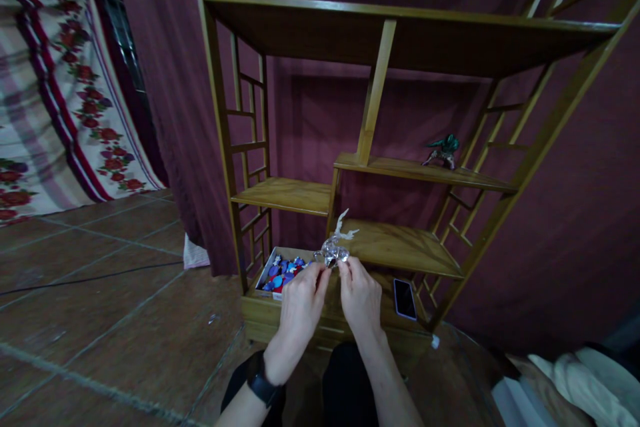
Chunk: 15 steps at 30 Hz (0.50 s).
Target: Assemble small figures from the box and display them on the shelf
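Both my hands hold a small silvery-white winged figurine (pixel 336 245) in front of a wooden display shelf (pixel 400 240). My left hand (pixel 300 310) pinches its left side, fingers closed; a black watch sits on that wrist. My right hand (pixel 361 297) pinches its right side from below. Just behind and left of my left hand, an open box (pixel 279 272) of several red and blue small pieces rests on the shelf's bottom level.
A green figurine (pixel 443 149) stands on the upper right shelf board. A dark phone (pixel 405 298) lies on the base at right. Maroon curtains hang behind; a floral cloth (pixel 65 113) hangs at left. Tiled floor lies at left, pale fabric at lower right.
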### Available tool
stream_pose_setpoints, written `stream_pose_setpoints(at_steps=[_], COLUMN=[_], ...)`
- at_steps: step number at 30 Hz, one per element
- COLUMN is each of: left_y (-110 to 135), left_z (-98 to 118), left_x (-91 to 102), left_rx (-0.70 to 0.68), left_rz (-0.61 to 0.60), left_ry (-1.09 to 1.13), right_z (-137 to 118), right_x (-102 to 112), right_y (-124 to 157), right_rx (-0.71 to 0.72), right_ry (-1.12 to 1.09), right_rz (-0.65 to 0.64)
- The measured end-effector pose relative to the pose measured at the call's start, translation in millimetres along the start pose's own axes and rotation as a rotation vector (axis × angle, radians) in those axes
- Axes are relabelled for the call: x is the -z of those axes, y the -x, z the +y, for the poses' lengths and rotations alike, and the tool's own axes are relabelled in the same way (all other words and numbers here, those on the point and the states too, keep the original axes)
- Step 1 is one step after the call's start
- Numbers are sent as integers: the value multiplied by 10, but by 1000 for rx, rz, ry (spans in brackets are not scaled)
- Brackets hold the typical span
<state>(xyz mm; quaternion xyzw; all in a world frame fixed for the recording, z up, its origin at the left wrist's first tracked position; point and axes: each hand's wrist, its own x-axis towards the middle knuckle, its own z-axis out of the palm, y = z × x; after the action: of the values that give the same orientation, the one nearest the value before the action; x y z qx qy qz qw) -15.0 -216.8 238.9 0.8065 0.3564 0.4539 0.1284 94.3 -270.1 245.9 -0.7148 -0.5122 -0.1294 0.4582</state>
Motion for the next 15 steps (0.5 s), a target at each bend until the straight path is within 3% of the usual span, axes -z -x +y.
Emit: stream_pose_setpoints(at_steps=[5, 9, 15], left_y=[-20, 13, 46], left_z=[-16, -21, -30], left_x=[27, 13, 45], left_rx=[46, 43, 1], left_rz=[-11, -31, -20], left_ry=[51, 58, 130], right_z=[-6, -18, -85], right_x=[33, 25, -11], right_y=[9, -23, -109], right_rx=[-76, -175, -121], right_ry=[-225, -389, -535], right_rz=[-82, -58, -18])
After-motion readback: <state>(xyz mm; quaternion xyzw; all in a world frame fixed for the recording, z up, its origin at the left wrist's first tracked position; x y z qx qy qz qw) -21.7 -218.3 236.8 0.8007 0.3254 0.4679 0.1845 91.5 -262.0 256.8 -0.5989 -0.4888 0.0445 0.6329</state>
